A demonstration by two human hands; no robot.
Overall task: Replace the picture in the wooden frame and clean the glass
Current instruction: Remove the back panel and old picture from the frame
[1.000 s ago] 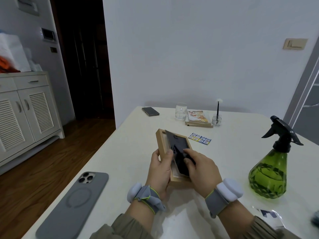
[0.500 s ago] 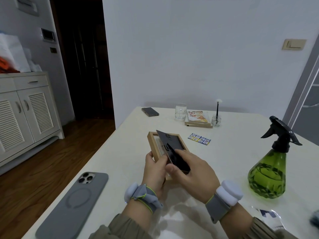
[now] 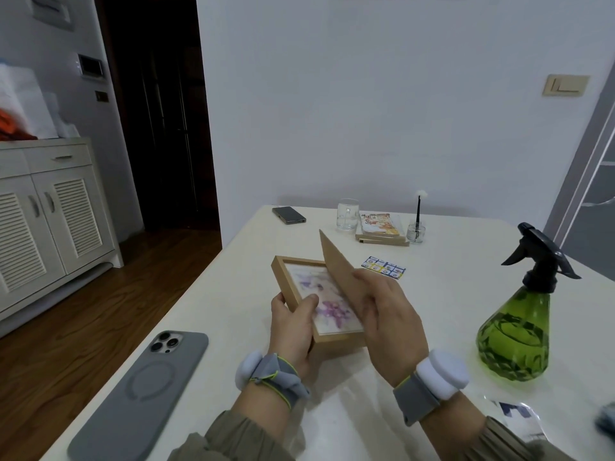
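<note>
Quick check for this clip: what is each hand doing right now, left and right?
Left hand: closed on the wooden frame, thumb resting on the picture.
Right hand: holding the backing board, lifted and tilted off the frame.

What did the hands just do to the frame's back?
The right hand has swung the backing board up and off the wooden frame, uncovering the purple picture. The left hand still holds the frame. The spray bottle and phone stayed put.
</note>
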